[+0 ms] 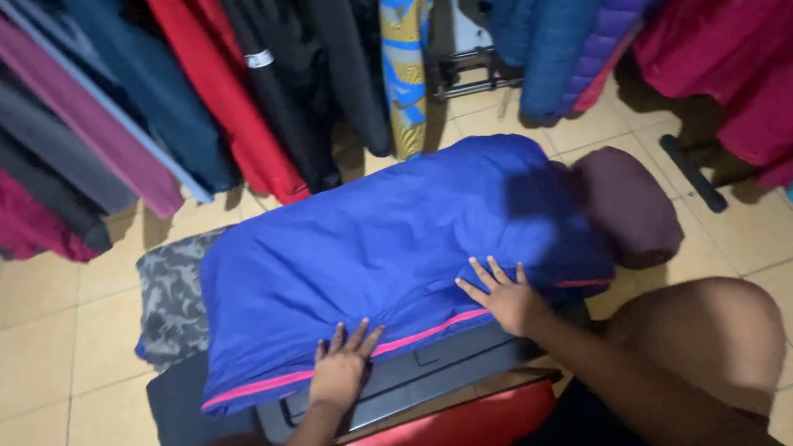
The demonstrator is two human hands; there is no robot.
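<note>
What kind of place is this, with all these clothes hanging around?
Probably a small clothing shop or stockroom. Many jackets hang packed on rails over a tiled floor, and both hands, left and right, press flat on a folded blue jacket atop a stack.

Bare floor tiles (20, 360) lie open at nine o'clock and at three; hanging jackets (228, 82) wall off twelve, and the maroon bundle (628, 205) crowds two o'clock

Head-worn view, steeply down, close.
</note>
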